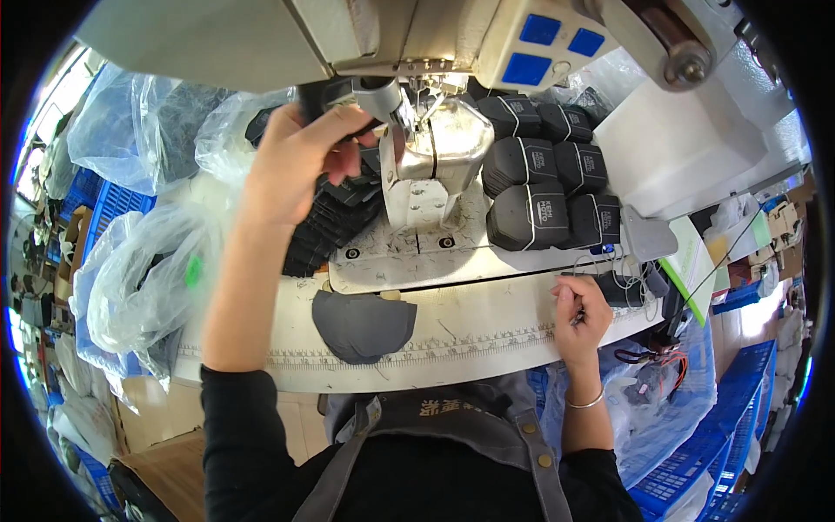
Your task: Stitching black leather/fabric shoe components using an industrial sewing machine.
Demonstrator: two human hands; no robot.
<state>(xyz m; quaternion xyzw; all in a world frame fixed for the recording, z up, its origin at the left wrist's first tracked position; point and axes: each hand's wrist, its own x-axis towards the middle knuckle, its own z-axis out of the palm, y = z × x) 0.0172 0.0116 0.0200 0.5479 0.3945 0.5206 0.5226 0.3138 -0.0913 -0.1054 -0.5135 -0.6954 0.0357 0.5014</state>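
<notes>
Hands work at a pale sewing machine (435,157). The left hand (300,161) pinches a dark grey fabric piece (365,94) up by the needle. The right hand (581,315), well right of the machine, is curled around a thin tool (577,318) at the table edge. Black padded pieces (544,178) with small rectangular labels are stacked right of the machine; a curved grey felt piece (361,324) lies before it, clear plastic bags (143,278) to its left.

Clear plastic bags (143,287) bulge at the left of the table (470,335). Blue crates (704,452) stand lower right. A white foam block (674,148) sits beside stacked black caps (548,174).
</notes>
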